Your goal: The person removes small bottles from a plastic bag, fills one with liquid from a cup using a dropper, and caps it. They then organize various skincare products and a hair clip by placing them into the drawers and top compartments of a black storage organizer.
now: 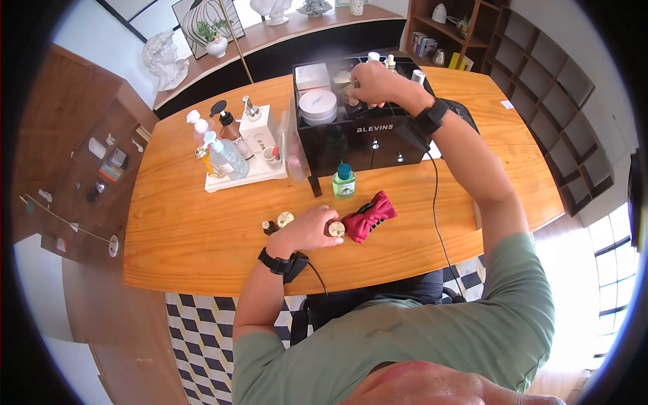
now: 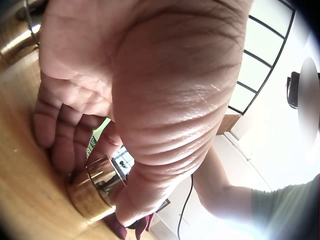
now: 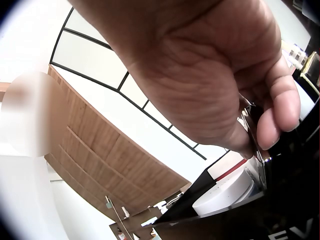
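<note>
My left hand [image 1: 308,229] rests low over the table, thumb and fingers pinching a small gold cylinder [image 1: 336,229], whose polished side [image 2: 92,192] shows up close in the left wrist view. Beside that hand stand another gold cylinder [image 1: 285,219] and a small dark bottle with a gold top [image 1: 269,227]. My right hand [image 1: 381,82] reaches into the black organizer box [image 1: 337,145] marked BLEVINS. Its fingers pinch a clear, shiny piece [image 3: 246,117] down in a compartment, mostly hidden by the hand. A round white jar [image 1: 318,106] sits just left of it.
A small green bottle [image 1: 344,181] stands before the box, near a dark red bow [image 1: 369,217]. To the left, a white tray [image 1: 233,179] carries several pump bottles. A black cable [image 1: 437,209] runs from the right wrist over the table.
</note>
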The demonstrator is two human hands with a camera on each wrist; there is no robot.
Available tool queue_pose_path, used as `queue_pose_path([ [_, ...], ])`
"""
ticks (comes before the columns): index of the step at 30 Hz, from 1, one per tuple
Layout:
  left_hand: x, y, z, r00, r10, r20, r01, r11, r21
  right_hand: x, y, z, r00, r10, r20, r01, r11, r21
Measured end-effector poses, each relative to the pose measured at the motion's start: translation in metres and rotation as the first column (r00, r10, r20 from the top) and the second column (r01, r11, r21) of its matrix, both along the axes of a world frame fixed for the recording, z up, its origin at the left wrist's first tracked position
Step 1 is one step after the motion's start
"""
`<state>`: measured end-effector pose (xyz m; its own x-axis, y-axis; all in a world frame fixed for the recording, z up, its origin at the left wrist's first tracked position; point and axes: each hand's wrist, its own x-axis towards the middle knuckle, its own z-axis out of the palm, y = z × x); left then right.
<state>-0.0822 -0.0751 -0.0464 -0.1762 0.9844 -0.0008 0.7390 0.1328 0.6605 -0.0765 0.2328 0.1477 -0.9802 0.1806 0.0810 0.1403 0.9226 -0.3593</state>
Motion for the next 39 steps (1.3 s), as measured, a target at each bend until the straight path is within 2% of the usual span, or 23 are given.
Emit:
queue_pose_path([
  [4, 0.000, 0.000, 0.001, 1.000, 0.001, 0.005, -0.001, 1.000, -0.005, -0.005, 0.001, 0.000, 0.998, 0.000, 0.064, 0.006, 0.996, -0.087],
  [6, 0.000, 0.000, 0.001, 1.000, -0.001, 0.006, 0.001, 1.000, -0.007, -0.010, 0.003, -0.002, 0.990, 0.014, 0.138, -0.018, 0.999, 0.028],
  [10, 0.000, 0.001, 0.002, 1.000, -0.007, -0.011, 0.007, 1.000, -0.011, -0.012, 0.003, -0.005, 0.988, 0.054, 0.143, -0.070, 0.992, 0.106],
  [12, -0.001, 0.002, 0.000, 1.000, -0.008, -0.015, 0.008, 1.000, -0.008, -0.009, -0.004, -0.003, 0.988, 0.082, 0.133, -0.109, 0.973, 0.206],
  [16, 0.000, 0.001, 0.001, 1.000, 0.006, -0.015, -0.006, 1.000, -0.019, 0.000, -0.013, 0.005, 0.984, 0.119, 0.129, -0.142, 0.972, 0.189],
  [21, 0.000, 0.001, 0.001, 1.000, 0.001, -0.014, -0.001, 1.000, 0.000, -0.008, -0.011, 0.003, 0.946, 0.193, 0.260, -0.260, 0.931, 0.257],
  [24, 0.001, 0.001, 0.002, 1.000, 0.002, -0.011, -0.002, 1.000, 0.000, -0.014, -0.004, -0.007, 0.944, 0.281, 0.172, -0.324, 0.884, 0.338],
  [25, 0.001, 0.000, 0.002, 1.000, 0.003, -0.010, -0.003, 1.000, 0.001, -0.012, -0.008, -0.002, 0.944, 0.283, 0.170, -0.325, 0.884, 0.336],
  [27, 0.001, 0.000, 0.002, 1.000, 0.004, -0.010, -0.004, 1.000, -0.002, -0.003, -0.022, 0.012, 0.939, 0.199, 0.279, -0.285, 0.907, 0.311],
  [33, 0.001, 0.000, 0.001, 1.000, 0.002, -0.010, -0.002, 1.000, 0.000, -0.020, -0.003, -0.013, 0.964, 0.212, 0.163, -0.260, 0.886, 0.385],
  [37, 0.000, 0.000, -0.003, 1.000, 0.000, -0.015, 0.000, 1.000, 0.010, -0.021, 0.002, -0.019, 0.976, 0.180, 0.118, -0.210, 0.918, 0.336],
  [39, 0.000, 0.001, -0.001, 1.000, 0.000, -0.007, 0.000, 1.000, 0.001, -0.021, 0.004, -0.020, 0.968, 0.236, 0.084, -0.250, 0.907, 0.339],
])
